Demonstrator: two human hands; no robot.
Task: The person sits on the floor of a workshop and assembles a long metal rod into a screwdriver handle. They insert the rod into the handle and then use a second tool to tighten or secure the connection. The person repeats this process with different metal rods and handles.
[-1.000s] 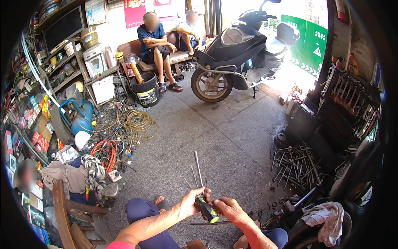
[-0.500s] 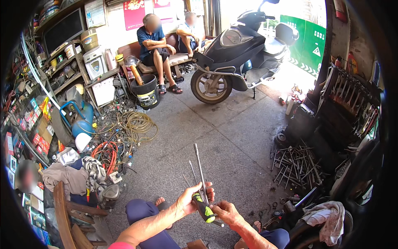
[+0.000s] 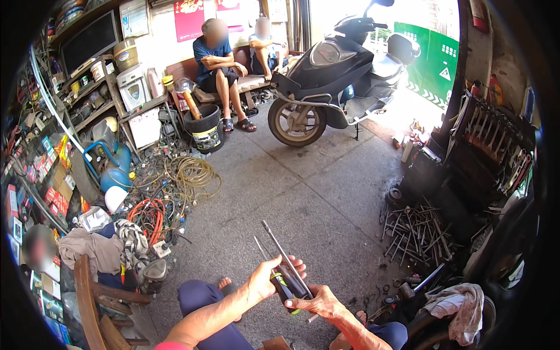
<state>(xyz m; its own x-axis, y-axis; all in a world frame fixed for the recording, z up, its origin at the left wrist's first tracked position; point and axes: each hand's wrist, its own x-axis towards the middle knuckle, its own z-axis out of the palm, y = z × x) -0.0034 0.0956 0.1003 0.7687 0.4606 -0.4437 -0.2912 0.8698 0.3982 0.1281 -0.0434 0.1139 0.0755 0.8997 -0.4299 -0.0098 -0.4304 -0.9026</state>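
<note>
Low in the middle of the picture, my left hand (image 3: pixel 265 281) is closed round a screwdriver (image 3: pixel 281 286) with a black and green handle. A second thin shaft (image 3: pixel 261 247) points up and away from the same grip. Beside it a long metal rod (image 3: pixel 275 238) slants from the upper left down to my right hand (image 3: pixel 322 303). My right fingers are curled round the rod's lower part, with the thumb against the handle's end. A short metal rod end (image 3: pixel 313 318) sticks out below that hand. The palms hide how the shafts join their handles.
A black scooter (image 3: pixel 332 76) stands ahead. Two people sit on a bench (image 3: pixel 251 81) behind a black bucket (image 3: pixel 204 131). Hoses (image 3: pixel 195 178) and cables lie left, near a wooden chair (image 3: pixel 87 297). A heap of metal rods (image 3: pixel 417 233) lies right, below hanging wrenches (image 3: pixel 496 131).
The long rod has tipped left and dropped lower between my hands. My right hand has moved slightly right, its thumb now across the handle's end.
</note>
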